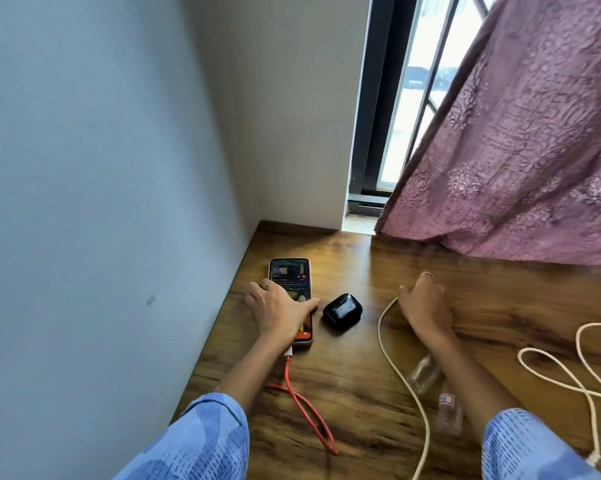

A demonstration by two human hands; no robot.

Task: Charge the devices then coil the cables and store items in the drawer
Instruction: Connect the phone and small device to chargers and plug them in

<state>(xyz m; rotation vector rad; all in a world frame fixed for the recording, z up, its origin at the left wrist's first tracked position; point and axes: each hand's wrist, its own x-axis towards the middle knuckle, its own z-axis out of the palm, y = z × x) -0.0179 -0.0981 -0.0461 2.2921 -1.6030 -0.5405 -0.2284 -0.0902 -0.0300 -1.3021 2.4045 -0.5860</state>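
phone (291, 277) lay at the left by the wall, long axis running away from the person, red cable (302, 403) plugged into its near end. left hand (280, 308) rested flat on it, fingers straight and spread. black earbud case (342, 311) sat just right of the phone, between the hands. right hand (423, 308) curled round the white cable (396, 362); i'd judge that hand nearer for plugging in the case, which lay to its left.
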